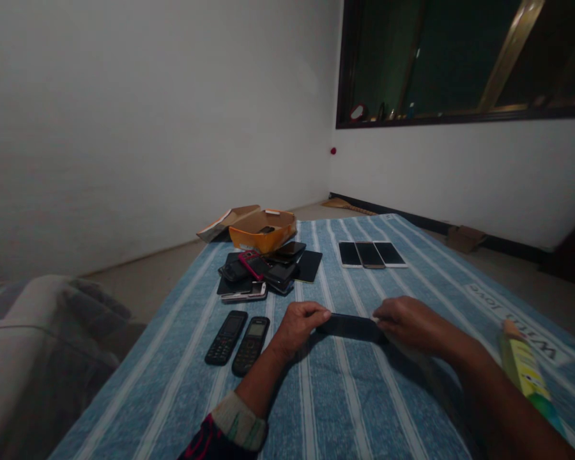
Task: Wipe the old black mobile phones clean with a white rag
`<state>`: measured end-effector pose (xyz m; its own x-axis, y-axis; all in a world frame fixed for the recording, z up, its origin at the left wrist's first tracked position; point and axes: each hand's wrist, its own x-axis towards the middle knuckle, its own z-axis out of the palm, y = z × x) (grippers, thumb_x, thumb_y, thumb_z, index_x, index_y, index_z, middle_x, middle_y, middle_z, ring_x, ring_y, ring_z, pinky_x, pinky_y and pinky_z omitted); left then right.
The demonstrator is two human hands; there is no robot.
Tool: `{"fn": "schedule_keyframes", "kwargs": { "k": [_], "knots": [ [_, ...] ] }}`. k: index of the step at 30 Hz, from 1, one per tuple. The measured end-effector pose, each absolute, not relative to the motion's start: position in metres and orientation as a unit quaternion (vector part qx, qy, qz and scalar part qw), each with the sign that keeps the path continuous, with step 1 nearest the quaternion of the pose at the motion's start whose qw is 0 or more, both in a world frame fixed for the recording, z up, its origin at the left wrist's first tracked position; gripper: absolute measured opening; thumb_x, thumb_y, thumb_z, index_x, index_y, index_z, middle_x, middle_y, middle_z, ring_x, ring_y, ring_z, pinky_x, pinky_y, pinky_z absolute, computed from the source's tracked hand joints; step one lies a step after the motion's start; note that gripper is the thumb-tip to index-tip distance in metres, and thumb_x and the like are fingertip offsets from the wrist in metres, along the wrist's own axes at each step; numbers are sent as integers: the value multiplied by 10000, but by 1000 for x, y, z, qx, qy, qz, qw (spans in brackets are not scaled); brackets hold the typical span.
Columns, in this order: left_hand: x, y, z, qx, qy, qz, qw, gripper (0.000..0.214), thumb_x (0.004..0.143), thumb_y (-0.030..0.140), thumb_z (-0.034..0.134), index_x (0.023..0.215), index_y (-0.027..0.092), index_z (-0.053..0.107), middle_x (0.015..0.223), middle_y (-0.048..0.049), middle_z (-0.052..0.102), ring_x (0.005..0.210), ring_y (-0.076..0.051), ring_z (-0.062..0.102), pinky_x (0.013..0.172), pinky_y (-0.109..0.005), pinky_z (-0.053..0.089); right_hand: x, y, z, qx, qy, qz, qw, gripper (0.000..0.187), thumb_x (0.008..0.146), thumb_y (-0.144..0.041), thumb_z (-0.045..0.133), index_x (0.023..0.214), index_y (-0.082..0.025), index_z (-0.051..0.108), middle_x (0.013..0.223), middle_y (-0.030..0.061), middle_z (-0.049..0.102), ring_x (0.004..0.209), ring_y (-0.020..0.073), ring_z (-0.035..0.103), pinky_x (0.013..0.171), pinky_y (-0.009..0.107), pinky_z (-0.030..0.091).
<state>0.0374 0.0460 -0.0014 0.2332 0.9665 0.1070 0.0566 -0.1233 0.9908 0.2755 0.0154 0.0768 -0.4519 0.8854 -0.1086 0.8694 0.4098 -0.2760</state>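
A dark smartphone (351, 326) is held sideways, low over the striped cloth. My left hand (298, 327) grips its left end between thumb and fingers. At the opposite end, my right hand (405, 321) has its fingers closed on the phone's corner; a small pale spot shows at those fingertips, too small to name. Left of my left forearm lie two black keypad phones, one (226, 337) beside the other (251, 345). Beyond my left hand is a heap of assorted phones (263, 271), including a pink-edged one. Three smartphones (370, 254) lie side by side farther off.
An open orange box (255, 241) with its lid folded back stands behind the heap. A yellow and green bottle or tube (524, 367) lies at the right, near my right forearm. Grey fabric (52, 364) bulges at the left, and the striped cloth (326, 396) covers the surface.
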Motion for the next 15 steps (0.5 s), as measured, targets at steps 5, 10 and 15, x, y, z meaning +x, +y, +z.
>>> {"fn": "schedule_keyframes", "kwargs": {
  "k": [5, 10, 15],
  "knots": [
    [37, 46, -3, 594, 426, 452, 511, 260, 654, 403, 757, 617, 146, 745, 578, -24, 617, 597, -138, 526, 604, -269, 396, 258, 17, 62, -504, -852, 127, 60, 235, 893, -172, 474, 882, -169, 709, 872, 78, 686, 817, 186, 627, 680, 254, 364],
    [38, 46, 1, 597, 431, 446, 509, 287, 633, 432, 768, 589, 150, 732, 559, -22, 610, 591, -140, 520, 603, -271, 398, 248, 18, 53, -496, -857, 111, 81, 260, 927, -196, 450, 1010, -181, 697, 943, 85, 680, 872, 194, 629, 714, 258, 373],
    [39, 47, 1, 590, 428, 449, 516, 319, 626, 460, 771, 598, 146, 727, 560, -22, 608, 585, -139, 514, 590, -269, 387, 257, 18, 65, -520, -848, 102, 33, 241, 905, -196, 471, 919, -187, 712, 910, 83, 695, 839, 195, 635, 671, 259, 351]
  ]
}}
